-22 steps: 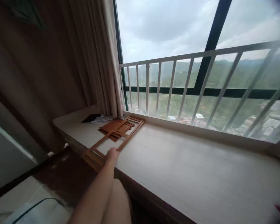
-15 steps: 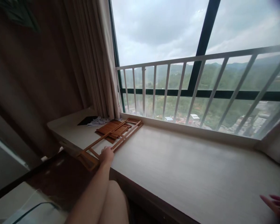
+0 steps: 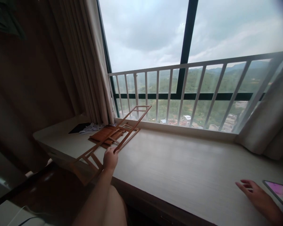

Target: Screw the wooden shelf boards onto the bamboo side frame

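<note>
My left hand (image 3: 110,158) grips the near side rail of a slim wooden frame (image 3: 132,130) with crossbars. The frame's far end is tilted up off the windowsill, and its near end juts past the sill's front edge. Beneath and beside it lie flat brown wooden panels (image 3: 101,136) and another thin wooden frame piece, partly covered. At the lower right my right hand (image 3: 258,196) hovers over or rests on the sill, fingers apart and holding nothing. Just right of that hand lies a phone (image 3: 280,192) with a lit pink screen.
The pale windowsill (image 3: 169,163) runs below a white railing (image 3: 171,67) and a window. White cloth (image 3: 91,128) and a dark flat object (image 3: 77,128) lie at its left end. Curtains (image 3: 87,62) hang on both sides. My leg (image 3: 115,204) is against the sill's front.
My left hand has raised the frame's far end off the panels. My right hand has come further into view, and the phone now shows. The view has turned to the right.
</note>
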A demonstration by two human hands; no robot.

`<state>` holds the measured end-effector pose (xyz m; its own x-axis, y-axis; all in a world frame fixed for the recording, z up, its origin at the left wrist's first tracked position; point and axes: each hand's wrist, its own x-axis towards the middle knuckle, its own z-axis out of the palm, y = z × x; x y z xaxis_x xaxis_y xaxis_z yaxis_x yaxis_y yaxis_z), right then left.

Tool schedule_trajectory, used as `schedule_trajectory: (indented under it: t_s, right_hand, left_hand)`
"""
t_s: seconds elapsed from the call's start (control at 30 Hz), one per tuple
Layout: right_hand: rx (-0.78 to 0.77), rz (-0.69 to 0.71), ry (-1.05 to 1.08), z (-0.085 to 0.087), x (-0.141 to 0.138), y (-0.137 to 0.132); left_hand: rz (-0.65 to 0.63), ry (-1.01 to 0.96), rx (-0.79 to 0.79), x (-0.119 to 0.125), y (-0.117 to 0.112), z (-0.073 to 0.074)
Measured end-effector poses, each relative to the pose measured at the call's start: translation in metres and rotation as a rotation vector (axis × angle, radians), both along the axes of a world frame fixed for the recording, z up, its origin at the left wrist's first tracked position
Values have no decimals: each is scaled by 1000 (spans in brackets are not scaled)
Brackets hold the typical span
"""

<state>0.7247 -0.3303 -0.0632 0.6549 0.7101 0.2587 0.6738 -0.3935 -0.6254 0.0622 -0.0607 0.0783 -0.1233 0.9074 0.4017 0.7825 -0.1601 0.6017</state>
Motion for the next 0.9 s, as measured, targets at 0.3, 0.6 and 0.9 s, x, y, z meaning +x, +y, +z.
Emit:
schedule_trajectory:
  t_s: [0.3, 0.6, 0.9]
  right_hand:
    - [140, 232, 294, 47, -133, 17]
    - [344, 370, 676, 40, -260, 19]
    - [307, 254, 1145, 45, -266, 0]
  left_hand:
    - [-442, -443, -131, 146, -111, 26]
    - [-773, -990, -612, 190, -199, 71]
    - [-569, -1150, -768, 191, -178, 25]
